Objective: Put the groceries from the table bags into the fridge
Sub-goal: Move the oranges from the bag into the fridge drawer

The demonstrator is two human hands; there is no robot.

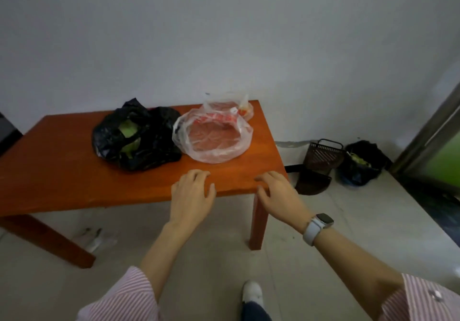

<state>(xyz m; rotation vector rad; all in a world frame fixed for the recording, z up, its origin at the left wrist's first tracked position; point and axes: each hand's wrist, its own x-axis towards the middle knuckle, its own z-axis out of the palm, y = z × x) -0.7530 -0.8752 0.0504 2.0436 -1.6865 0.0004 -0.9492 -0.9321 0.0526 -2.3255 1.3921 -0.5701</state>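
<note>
On the orange-brown wooden table (62, 171) lies a black plastic bag (154, 144) with green vegetables showing through its opening. Right of it sits a clear plastic bag with red print (214, 136), open and mostly flat. A smaller clear bag (234, 105) with something orange inside lies behind it at the far corner. My left hand (193, 193) hovers at the table's near edge with fingers spread, holding nothing. My right hand (276, 193), a white watch on its wrist, hangs over the near right corner, also spread and holding nothing. No fridge is in view.
On the floor right of the table stand a dark mesh basket (323, 156) and a black bag of waste (361, 164) by the wall. A metal door frame (428, 131) rises at the right. Some clear wrapping (97, 238) lies under the table. My white shoe (252, 293) is below.
</note>
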